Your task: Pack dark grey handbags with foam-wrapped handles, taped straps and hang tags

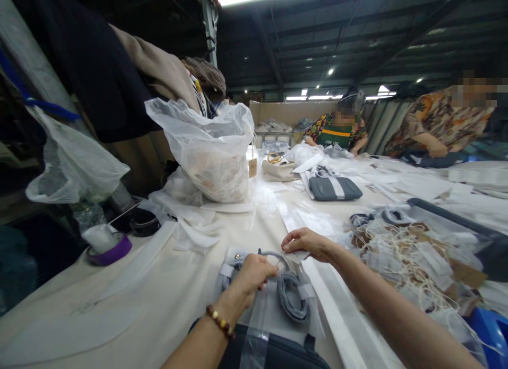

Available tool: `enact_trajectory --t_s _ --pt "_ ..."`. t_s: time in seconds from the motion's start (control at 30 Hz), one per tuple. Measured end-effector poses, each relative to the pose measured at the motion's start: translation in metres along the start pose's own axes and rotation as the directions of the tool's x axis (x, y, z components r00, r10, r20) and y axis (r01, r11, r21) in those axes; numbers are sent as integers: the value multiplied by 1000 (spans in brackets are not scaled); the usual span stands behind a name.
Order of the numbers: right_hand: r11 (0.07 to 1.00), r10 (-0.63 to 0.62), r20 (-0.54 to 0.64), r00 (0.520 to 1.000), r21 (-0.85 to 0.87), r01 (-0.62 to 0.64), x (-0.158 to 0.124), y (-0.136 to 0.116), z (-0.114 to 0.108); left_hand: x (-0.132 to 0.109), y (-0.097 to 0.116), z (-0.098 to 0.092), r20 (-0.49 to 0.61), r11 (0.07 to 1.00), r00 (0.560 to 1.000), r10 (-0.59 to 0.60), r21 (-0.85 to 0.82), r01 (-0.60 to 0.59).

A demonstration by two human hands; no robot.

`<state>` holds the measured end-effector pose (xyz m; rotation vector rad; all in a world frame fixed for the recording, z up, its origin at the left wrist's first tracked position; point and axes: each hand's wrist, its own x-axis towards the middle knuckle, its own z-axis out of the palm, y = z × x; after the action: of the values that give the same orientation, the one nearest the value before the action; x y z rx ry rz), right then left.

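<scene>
In front of me a coiled grey strap point(292, 300) lies on clear plastic, with a white band round its side. My left hand point(254, 276) is closed in a pinch over the strap's upper part; whatever sits between its fingertips is too small to make out. Just right of it, my right hand point(307, 244) is closed on a small white slip point(297, 256), its fingertips above the strap. Beneath the left wrist another wrapped grey strap part point(227, 271) shows, partly covered. A dark bag point(273, 353) with a clear plastic strip across it lies at the bottom edge.
A heap of tags with strings point(413, 258) fills the right side, near a blue object point(486, 332). A white plastic bag point(216, 157) stands at the back left, a purple tape roll point(110, 252) at left. Beyond lies a grey case point(335, 188); two people work across the table.
</scene>
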<state>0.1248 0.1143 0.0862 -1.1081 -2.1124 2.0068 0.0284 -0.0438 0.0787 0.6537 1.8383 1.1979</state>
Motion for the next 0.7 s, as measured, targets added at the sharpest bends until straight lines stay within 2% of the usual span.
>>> enact_trajectory --t_s 0.1,0.3,0.47,0.7 --pt "996 -7 -51 999 -88 2 -7 -8 5 -7 -1 -5 47 986 998 39 -164 -31" --pt "981 4 -101 995 -193 -24 -16 -23 20 -12 -10 -1 -30 894 986 164 -418 -161" --pt "998 12 -85 996 -64 -18 -28 -27 28 -15 -13 -3 -3 791 991 134 -602 -108" --pt "990 -56 55 997 130 49 -51 -26 25 -17 -18 -8 51 694 996 72 -720 -14"
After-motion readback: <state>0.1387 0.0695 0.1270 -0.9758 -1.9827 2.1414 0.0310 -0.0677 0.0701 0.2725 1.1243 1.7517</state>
